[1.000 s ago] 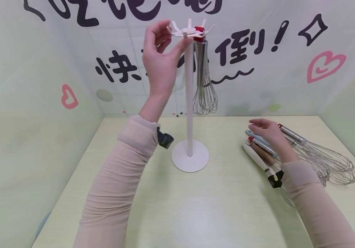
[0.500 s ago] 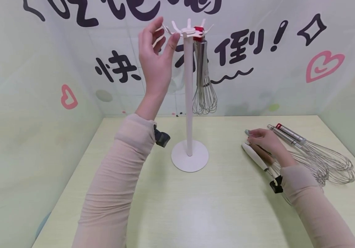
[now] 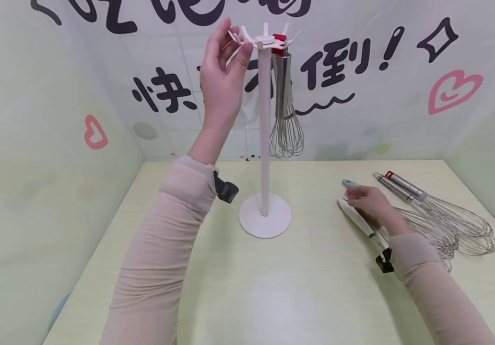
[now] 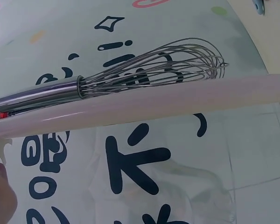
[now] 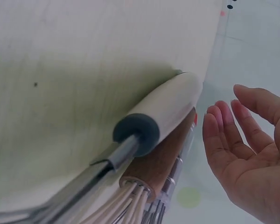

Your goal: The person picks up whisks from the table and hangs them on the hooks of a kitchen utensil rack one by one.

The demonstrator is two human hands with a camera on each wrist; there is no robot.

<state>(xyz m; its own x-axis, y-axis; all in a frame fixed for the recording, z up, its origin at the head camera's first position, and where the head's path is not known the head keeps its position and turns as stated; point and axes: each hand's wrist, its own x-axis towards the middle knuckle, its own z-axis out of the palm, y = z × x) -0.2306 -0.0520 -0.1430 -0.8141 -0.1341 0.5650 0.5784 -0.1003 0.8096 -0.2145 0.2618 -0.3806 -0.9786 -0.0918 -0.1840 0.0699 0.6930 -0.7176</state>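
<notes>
My left hand [image 3: 223, 81] is raised at the top of a white rack [image 3: 265, 134], thumb and loosely bent fingers around one of its hooks [image 3: 246, 33]. Hanging from the rack's far side are whisks [image 3: 286, 129] with metal handles and a red end. My right hand [image 3: 370, 203] hovers over the handles of whisks lying on the table; in the right wrist view its fingers [image 5: 231, 130] are spread from the thumb with nothing between them. Nearest to it are a white-handled whisk [image 5: 165, 102] and a wooden-handled whisk [image 5: 161, 156]. Beside these, a metal handle [image 5: 177, 161] shows partly.
More whisks lie at the table's right: a red-ended one [image 3: 407, 183], a plain metal one [image 3: 396, 184], and a light-blue handle end [image 3: 349, 182] just beyond my right hand. The rack's round base [image 3: 265, 225] stands mid-table. A printed cloth backdrop [image 3: 338, 129] encloses the back and sides.
My right hand has lowered towards the handles, covering the red-ended metal one. My left hand drew slightly away from the rack top, then came back around a hook.
</notes>
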